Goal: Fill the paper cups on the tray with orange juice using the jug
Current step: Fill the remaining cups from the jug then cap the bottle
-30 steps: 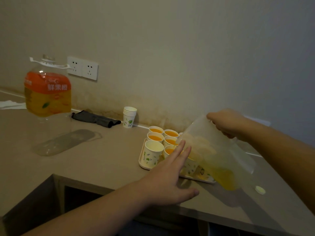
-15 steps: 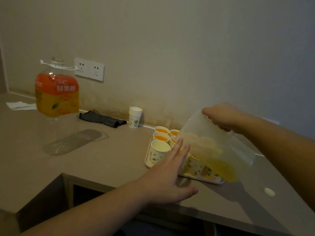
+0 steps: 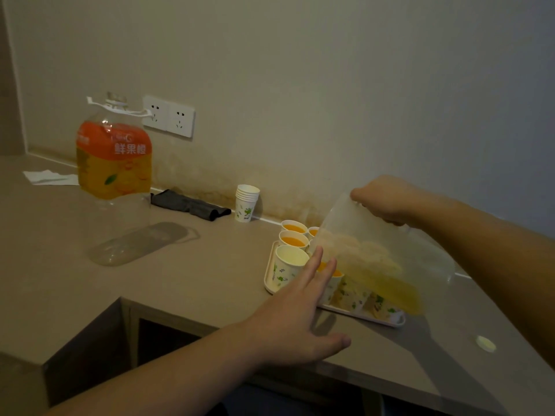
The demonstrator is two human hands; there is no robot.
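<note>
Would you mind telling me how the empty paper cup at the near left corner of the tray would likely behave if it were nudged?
The empty paper cup looks thin-walled with nothing inside, so it is probably very light and would slide or tip easily. It stands close to the tray edge and could topple over it. Beside the filled cups, a hard push might jostle them and spill juice.

Dim warm light, soft focus, wide-angle bending
</note>
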